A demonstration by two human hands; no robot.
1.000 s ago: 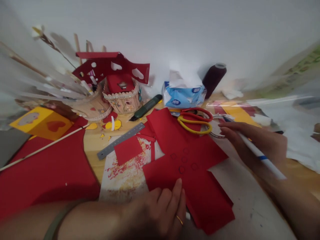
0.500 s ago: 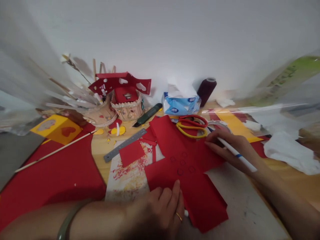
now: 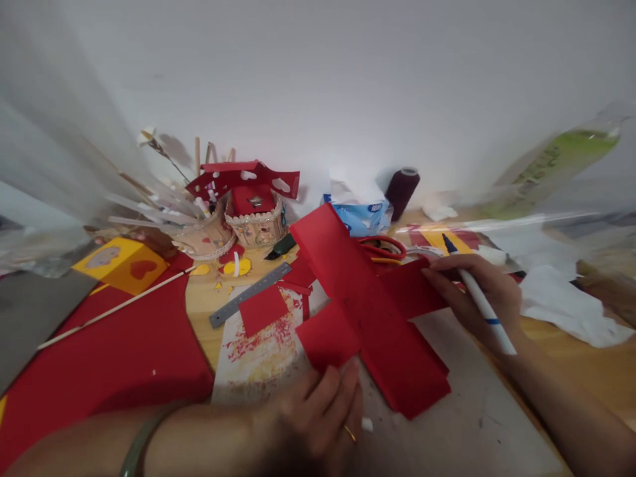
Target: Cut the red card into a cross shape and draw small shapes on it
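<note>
The right hand [image 3: 497,291], holding a slim white blue-tipped marker [image 3: 479,300], touches a red paper cross [image 3: 377,318] by the left hand [image 3: 320,404]

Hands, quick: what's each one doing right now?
Left hand: curled at the edge of the red paper cross; can't tell if it's gripping.
Right hand: closed, holding the white marker.

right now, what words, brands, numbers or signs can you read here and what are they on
No text reads clearly.
Tissue pack: logo, too blurred.
Green packaging: lettering, too blurred.
Metal ruler: markings, too small.
Red paper: pen marks, too faint to make out.
</note>
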